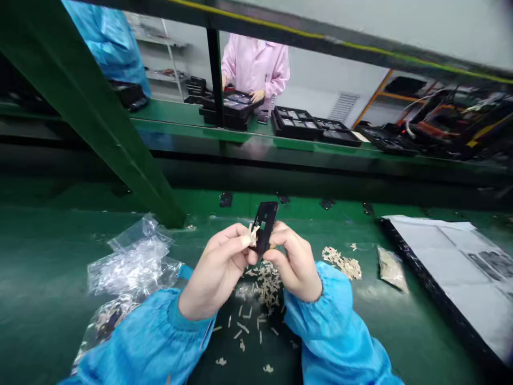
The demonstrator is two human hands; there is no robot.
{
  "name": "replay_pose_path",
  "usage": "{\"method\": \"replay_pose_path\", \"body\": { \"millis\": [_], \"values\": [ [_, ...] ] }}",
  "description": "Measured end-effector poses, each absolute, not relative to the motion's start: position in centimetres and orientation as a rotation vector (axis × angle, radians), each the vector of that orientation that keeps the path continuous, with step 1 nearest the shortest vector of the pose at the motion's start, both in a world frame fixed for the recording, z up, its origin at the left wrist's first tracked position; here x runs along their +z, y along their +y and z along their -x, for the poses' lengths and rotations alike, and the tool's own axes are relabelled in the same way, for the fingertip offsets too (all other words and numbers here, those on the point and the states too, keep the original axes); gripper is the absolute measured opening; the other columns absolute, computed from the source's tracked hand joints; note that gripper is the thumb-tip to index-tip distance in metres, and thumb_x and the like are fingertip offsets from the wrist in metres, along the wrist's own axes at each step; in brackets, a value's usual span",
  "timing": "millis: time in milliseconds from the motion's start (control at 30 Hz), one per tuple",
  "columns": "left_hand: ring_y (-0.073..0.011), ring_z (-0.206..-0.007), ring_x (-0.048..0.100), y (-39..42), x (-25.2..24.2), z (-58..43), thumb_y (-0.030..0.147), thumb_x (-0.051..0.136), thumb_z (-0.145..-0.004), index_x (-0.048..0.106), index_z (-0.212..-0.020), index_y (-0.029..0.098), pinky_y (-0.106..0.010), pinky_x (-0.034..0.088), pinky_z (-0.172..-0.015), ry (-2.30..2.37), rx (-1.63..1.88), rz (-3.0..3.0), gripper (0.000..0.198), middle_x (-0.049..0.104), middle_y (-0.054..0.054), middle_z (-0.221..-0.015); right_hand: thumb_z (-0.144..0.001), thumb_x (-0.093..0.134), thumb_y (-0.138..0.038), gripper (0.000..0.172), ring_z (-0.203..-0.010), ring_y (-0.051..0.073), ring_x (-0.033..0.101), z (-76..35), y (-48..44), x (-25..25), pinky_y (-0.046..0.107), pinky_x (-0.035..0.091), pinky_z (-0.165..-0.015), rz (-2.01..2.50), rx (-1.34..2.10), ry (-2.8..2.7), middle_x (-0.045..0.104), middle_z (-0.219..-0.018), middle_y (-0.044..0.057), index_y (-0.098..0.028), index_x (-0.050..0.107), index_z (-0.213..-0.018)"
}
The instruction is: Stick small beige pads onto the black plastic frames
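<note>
Between my hands a black phone-sized plastic housing [266, 219] with small cut-outs is held up, tilted. My left hand [220, 262] pinches several small beige strips [253, 234] against the housing's left side, and its fingers reach to the lower edge. My right hand [295, 262] grips the housing's lower right edge between thumb and fingers. Below the hands lies a loose heap of beige strips [267, 286], with single ones scattered toward me. Fingers hide the lower part of the housing.
Clear plastic bags [130, 267] lie at left, near a green post [120, 144]. A second beige pile [342, 263], a small filled bag [391, 268] and a white-lined black tray [449, 256] are at right. Small black parts [226, 200] dot the far strip. A person in pink [256, 64] handles trays opposite.
</note>
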State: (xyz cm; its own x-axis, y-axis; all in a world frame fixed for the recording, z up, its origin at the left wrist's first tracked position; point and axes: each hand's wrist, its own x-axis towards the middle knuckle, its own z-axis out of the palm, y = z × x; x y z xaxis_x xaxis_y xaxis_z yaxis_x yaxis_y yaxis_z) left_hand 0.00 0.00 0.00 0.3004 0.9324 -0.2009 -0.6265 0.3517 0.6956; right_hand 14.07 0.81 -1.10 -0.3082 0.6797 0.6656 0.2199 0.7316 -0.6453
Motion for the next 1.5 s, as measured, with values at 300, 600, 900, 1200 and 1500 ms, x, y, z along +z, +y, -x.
{"method": "replay_pose_path", "body": {
  "millis": [300,600,900,1200,1500],
  "values": [
    [-0.0037,-0.053,0.05,-0.2,0.1,-0.3,0.014,0.059,-0.076,0.058,-0.065,0.013,-0.013,0.043,-0.051,0.641,1.08,-0.487,0.011,0.053,0.003,-0.061,-0.09,0.044,-0.035,0.019,-0.066,0.016,0.051,-14.3,1.4,-1.3,0.033,0.045,-0.058,0.677,-0.047,-1.932,0.057,-0.07,0.007,-0.016,0.048,-0.089],
    [-0.0039,-0.052,0.05,-0.8,0.6,-0.4,0.014,0.058,-0.076,0.059,-0.063,0.012,-0.013,0.045,-0.05,0.592,1.034,-0.469,0.014,0.054,0.003,-0.058,-0.082,0.059,-0.029,0.019,-0.065,0.017,0.054,-14.4,1.2,-1.3,0.034,0.047,-0.057,0.64,-0.153,-1.888,0.06,-0.069,0.008,-0.015,0.048,-0.089],
    [-0.0042,-0.056,0.051,-1.5,0.9,0.1,0.019,0.059,-0.078,0.058,-0.062,0.016,-0.013,0.043,-0.055,0.738,1.182,-0.769,0.016,0.052,0.004,-0.058,-0.072,0.066,-0.025,0.021,-0.064,0.014,0.049,-14.4,0.6,-0.7,0.031,0.041,-0.058,0.644,0.438,-1.788,0.054,-0.069,0.003,-0.018,0.049,-0.081],
    [-0.0081,-0.068,0.054,-2.5,-0.2,0.1,0.003,0.052,-0.08,0.06,-0.078,0.022,-0.021,0.044,-0.061,0.937,1.536,-1.56,0.02,0.054,0.003,-0.072,-0.085,0.044,-0.022,0.017,-0.06,0.011,0.044,-13.9,-0.2,-0.7,0.024,0.036,-0.055,0.669,0.88,-1.706,0.048,-0.065,0.001,-0.018,0.043,-0.067],
    [-0.012,-0.087,0.052,-0.1,-0.5,1.5,0.017,0.053,-0.083,0.057,-0.072,0.021,-0.024,0.042,-0.077,1.071,1.544,-1.368,0.012,0.05,0.0,-0.091,-0.091,0.033,-0.025,0.027,-0.082,0.016,0.057,-21.3,7.3,-2.5,0.029,0.043,-0.072,2.272,0.162,-1.928,0.06,-0.087,0.009,-0.012,0.056,-0.084]
  ]
}}
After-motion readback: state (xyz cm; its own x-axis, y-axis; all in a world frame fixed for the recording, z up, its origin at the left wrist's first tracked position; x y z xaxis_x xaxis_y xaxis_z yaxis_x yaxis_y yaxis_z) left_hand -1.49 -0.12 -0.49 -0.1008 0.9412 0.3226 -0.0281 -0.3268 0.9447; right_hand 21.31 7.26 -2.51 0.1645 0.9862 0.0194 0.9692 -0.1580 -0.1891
